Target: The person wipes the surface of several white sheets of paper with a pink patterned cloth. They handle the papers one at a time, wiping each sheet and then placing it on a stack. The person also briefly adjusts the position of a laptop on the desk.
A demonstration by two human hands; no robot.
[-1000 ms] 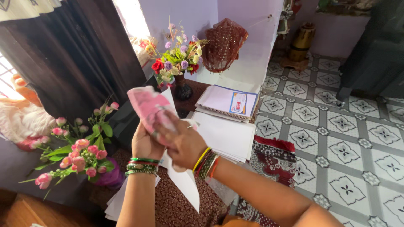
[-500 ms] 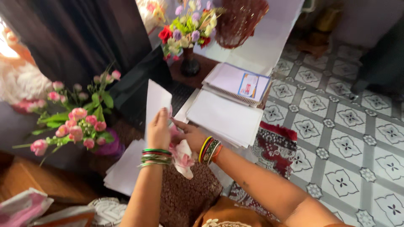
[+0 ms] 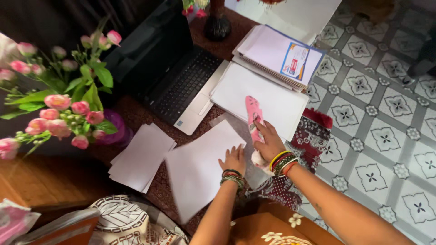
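Hands: left flat on white sheet; right gripping pink cloth.

bare forearms, green bangles left, multicoloured bangles right

Your right hand covers the lower end of the pink cloth, the dark vase is cut off by the top edge, and the white sheet is motion-blurred.
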